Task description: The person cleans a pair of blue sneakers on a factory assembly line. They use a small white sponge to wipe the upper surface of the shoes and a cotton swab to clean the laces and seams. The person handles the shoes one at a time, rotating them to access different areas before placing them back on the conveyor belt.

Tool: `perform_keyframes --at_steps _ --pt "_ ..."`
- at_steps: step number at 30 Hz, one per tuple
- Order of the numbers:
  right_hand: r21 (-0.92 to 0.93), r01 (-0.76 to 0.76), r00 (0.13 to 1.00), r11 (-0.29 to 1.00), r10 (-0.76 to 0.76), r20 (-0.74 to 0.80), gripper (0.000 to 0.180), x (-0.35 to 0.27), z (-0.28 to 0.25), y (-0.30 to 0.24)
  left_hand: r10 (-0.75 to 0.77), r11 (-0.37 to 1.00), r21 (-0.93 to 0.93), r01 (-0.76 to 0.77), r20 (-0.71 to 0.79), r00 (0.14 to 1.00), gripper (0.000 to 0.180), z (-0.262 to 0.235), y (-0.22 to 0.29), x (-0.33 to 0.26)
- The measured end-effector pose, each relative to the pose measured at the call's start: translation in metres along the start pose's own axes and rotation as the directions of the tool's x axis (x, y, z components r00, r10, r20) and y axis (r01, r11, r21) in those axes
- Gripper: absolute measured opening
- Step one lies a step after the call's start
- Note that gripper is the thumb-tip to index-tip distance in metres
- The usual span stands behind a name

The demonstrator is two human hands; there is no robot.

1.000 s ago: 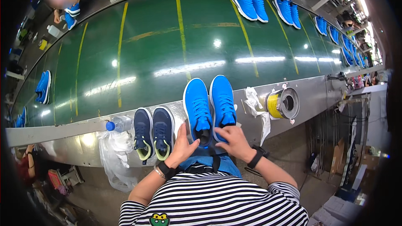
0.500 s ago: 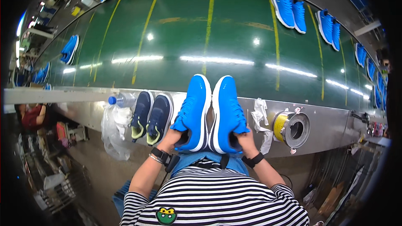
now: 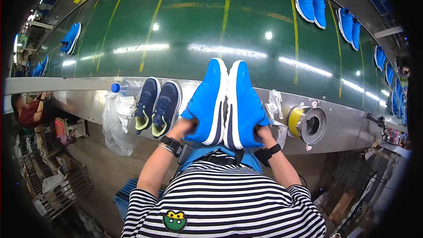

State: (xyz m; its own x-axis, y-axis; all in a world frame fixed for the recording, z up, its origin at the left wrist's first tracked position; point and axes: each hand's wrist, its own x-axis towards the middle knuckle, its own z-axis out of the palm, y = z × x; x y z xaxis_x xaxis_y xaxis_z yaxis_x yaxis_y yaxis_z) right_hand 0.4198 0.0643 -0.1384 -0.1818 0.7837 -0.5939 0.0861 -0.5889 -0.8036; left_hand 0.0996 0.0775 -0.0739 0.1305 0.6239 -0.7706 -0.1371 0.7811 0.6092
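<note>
Two bright blue sneakers with white soles are held in front of me, soles facing each other and toes pointing away over the bench. My left hand (image 3: 183, 128) grips the left blue sneaker (image 3: 206, 99), its fingers inside the heel opening. On the other side, my right hand (image 3: 265, 135) holds the right blue sneaker (image 3: 243, 105) the same way; its fingers are partly hidden by the shoe. The soles are very close together, touching or nearly so along the middle.
Beyond the metal ledge (image 3: 348, 119) runs a green conveyor belt (image 3: 189, 26) with yellow lines, carrying several blue sneakers (image 3: 305, 3). Navy sneakers (image 3: 166, 105), a plastic bottle (image 3: 128, 88) and a clear bag (image 3: 115, 125) lie left; a yellow tape reel (image 3: 308, 124) is right.
The gap between the two soles has narrowed, and the toes have come closer together. My view has tilted, so the bench and belt appear higher. Both hands keep their hold.
</note>
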Motion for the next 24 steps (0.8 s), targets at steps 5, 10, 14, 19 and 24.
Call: perform_keyframes --at_steps 5,10,14,19,24 --pt "0.308 0.01 0.999 0.951 -0.024 0.04 0.04 -0.01 0.011 0.009 0.077 0.995 0.063 -0.08 0.051 0.996 0.05 -0.003 0.004 -0.005" --pt "0.423 0.022 0.978 0.906 -0.108 0.18 0.044 -0.007 0.009 0.009 0.104 0.981 -0.175 -0.08 0.133 0.986 0.045 -0.036 -0.023 0.011" --pt "0.212 0.193 0.96 0.958 -0.229 0.162 0.042 -0.016 0.005 -0.003 0.206 0.976 -0.087 -0.198 0.093 0.974 0.044 -0.055 -0.038 0.015" --pt "-0.194 0.446 0.895 0.874 -0.429 0.123 0.039 -0.024 -0.001 -0.027 0.376 0.892 0.185 -0.413 0.204 0.904 0.046 -0.058 -0.022 -0.001" --pt "0.02 0.281 0.959 0.96 -0.281 0.039 0.049 -0.038 -0.007 -0.035 0.486 0.834 0.19 -0.518 0.192 0.853 0.063 -0.043 -0.012 -0.015"
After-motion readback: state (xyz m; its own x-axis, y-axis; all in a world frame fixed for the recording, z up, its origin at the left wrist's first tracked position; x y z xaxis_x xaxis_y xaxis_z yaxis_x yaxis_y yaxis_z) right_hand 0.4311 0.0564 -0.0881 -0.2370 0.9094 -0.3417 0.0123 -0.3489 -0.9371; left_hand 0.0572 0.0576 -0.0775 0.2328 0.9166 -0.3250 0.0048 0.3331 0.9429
